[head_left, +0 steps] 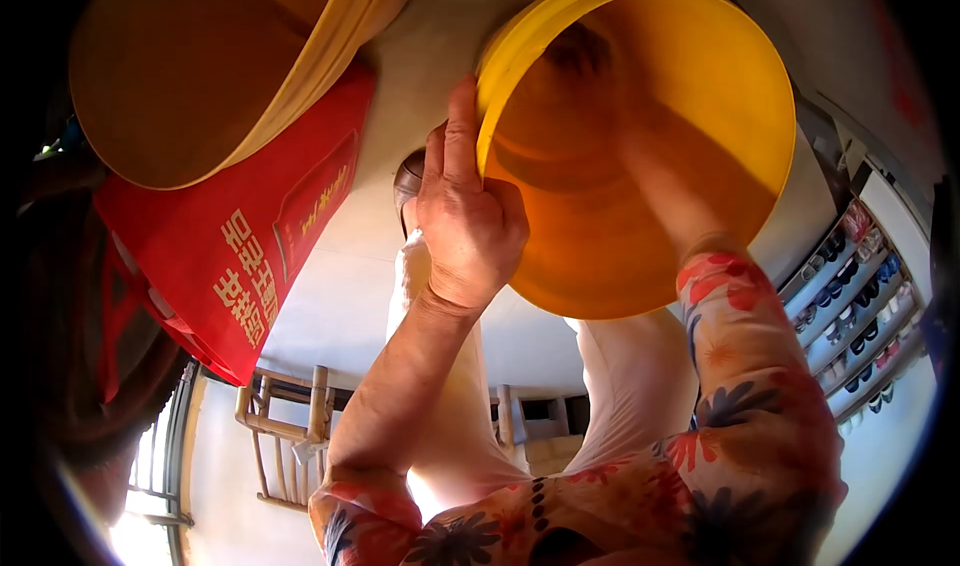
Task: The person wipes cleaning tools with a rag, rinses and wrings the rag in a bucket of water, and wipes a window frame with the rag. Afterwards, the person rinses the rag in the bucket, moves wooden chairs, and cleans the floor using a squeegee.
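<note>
A yellow bucket [740, 56] is tipped with its round mouth toward me. My left hand [465, 211] holds its left rim, fingers along the outer wall and thumb by the inner edge. My right forearm reaches deep inside the bucket. In there, my right hand [598, 61] is near the bottom, dark and blurred by shadow, so its fingers and anything in them cannot be made out. An orange-brown shade covers the lower inside wall.
At upper left stands a second, paler yellow bucket [290, 96], close to a red bag [250, 256] with printed characters. A bamboo chair [285, 431] is at lower left. Shelves of shoes [860, 316] line the right side. A brown shoe [408, 181] shows beside my left hand.
</note>
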`<state>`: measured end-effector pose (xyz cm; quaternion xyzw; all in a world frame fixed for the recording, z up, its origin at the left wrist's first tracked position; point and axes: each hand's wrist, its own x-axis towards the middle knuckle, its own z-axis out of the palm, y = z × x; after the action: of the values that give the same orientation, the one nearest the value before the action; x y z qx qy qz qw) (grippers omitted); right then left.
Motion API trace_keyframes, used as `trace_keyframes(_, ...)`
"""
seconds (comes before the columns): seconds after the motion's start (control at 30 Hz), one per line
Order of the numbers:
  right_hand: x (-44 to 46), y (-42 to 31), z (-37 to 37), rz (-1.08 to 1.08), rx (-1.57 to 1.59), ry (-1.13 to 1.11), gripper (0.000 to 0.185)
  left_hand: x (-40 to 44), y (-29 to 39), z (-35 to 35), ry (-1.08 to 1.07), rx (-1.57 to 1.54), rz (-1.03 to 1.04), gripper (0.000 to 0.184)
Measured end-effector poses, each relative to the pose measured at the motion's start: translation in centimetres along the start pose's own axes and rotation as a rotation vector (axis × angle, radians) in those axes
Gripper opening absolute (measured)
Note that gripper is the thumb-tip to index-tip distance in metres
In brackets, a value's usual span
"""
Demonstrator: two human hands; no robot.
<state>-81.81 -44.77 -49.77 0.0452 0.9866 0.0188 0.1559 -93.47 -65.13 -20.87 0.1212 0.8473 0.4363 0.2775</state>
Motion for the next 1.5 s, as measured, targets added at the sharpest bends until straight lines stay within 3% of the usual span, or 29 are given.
trace_keyframes(0.03, -1.5, -0.6, -0.1, -0.057, -0.183, -0.119, 0.039, 0.0, 0.2, -0.1, -0.009, 0.013, -0.022, 0.067)
trace_keyframes(0.17, -5.5, -3.8, -1.1, -0.02, -0.284, -0.29, 0.038, 0.1, 0.1, 0.3, 0.035, -0.013, 0.027, 0.067)
trace_keyframes(0.3, -4.7, -6.9, -0.8, -0.115, 0.22, -0.162, 0.034, 0.0, 0.1, 0.3, 0.02, -0.021, -0.023, 0.067)
trace_keyframes(0.43, -1.9, -4.4, -1.9, -0.046, 0.407, -0.057, 0.031, 0.1, -0.1, 0.3, 0.018, -0.003, 0.013, 0.066)
trace_keyframes(0.63, 5.7, 3.6, -4.8, 0.214, 0.421, 0.228, 0.027, 0.4, -0.5, 0.8, 0.082, 0.014, 0.097, 0.072)
trace_keyframes(0.77, 7.6, -0.9, -5.0, 0.205, 0.355, 0.292, 0.024, 0.3, -0.5, 0.5, 0.025, 0.005, 0.108, 0.067)
trace_keyframes(0.83, 6.6, -6.6, -4.0, 0.191, 0.33, 0.275, 0.027, 0.3, -0.5, 0.4, 0.018, 0.019, 0.093, 0.067)
trace_keyframes(0.87, 5.5, -8.8, -2.1, 0.188, 0.471, 0.159, 0.029, 0.3, -0.3, 0.4, 0.007, 0.01, 0.069, 0.067)
trace_keyframes(1.0, -2.1, -9.5, -0.1, -0.197, 0.501, -0.108, 0.029, 0.2, -0.4, 0.5, 0.021, -0.033, 0.075, 0.066)
trace_keyframes(1.2, 0.9, 1.6, -2.0, 0.255, 0.662, -0.058, 0.026, 0.2, -0.4, 0.6, 0.021, -0.037, 0.044, 0.066)
trace_keyframes(1.27, 3.5, 3.9, -3.1, 0.214, 0.532, -0.002, 0.027, 0.3, -0.3, 0.6, 0.009, -0.043, 0.037, 0.065)
trace_keyframes(1.3, 5.1, 3.6, -3.6, 0.094, 0.384, 0.05, 0.027, 0.4, -0.3, 0.6, 0.009, -0.046, 0.053, 0.065)
trace_keyframes(1.37, 5.9, -1.1, -4.1, 0.276, 0.282, -0.078, 0.028, 0.4, -0.4, 0.5, 0.003, -0.05, 0.056, 0.063)
trace_keyframes(1.43, 5.4, -4.1, -3.1, 0.272, 0.205, -0.106, 0.028, 0.5, -0.3, 0.3, 0.003, -0.019, 0.073, 0.063)
trace_keyframes(1.5, 3.4, -5.2, -1.1, 0.095, 0.134, -0.032, 0.028, 0.4, -0.2, 0.4, 0.0, -0.003, 0.08, 0.063)
